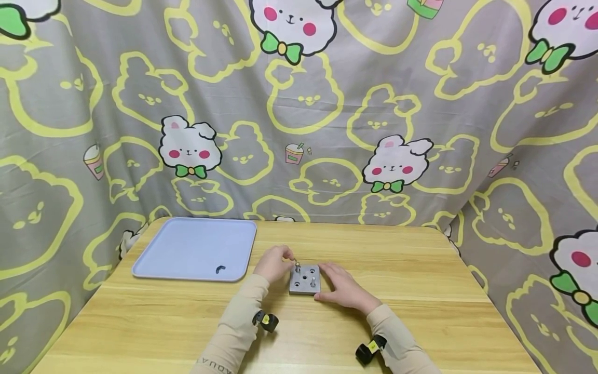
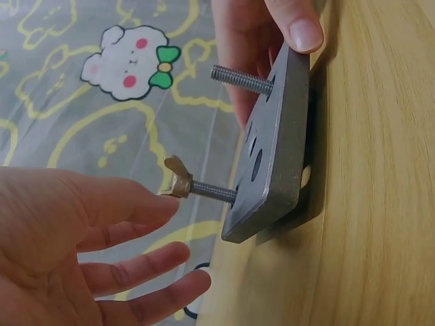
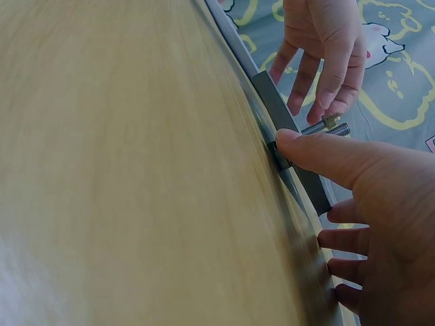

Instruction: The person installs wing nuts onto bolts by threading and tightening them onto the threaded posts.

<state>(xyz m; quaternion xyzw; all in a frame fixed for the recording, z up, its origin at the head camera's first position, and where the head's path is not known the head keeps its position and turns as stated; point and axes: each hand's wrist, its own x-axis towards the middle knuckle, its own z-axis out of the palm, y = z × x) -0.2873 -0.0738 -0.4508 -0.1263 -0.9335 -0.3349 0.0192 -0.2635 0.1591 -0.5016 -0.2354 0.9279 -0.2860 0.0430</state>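
Observation:
A grey square metal plate (image 1: 304, 286) with several holes lies on the table, and two threaded studs stand up from it. Near the tip of one stud sits a brass-coloured wing nut (image 2: 178, 182). My left hand (image 1: 274, 265) pinches that wing nut between thumb and index finger, its other fingers spread loosely. The second stud (image 2: 241, 79) is bare. My right hand (image 1: 344, 288) grips the plate by its right side, thumb (image 3: 316, 151) at the near edge and fingers toward the far edge. Underneath, the plate is mostly hidden.
At the back left of the wooden table (image 1: 397, 259) is a light blue tray (image 1: 191, 244). A small dark curved piece (image 1: 220, 269) lies in its near right part. A patterned curtain (image 1: 327, 104) hangs behind the table and along its sides.

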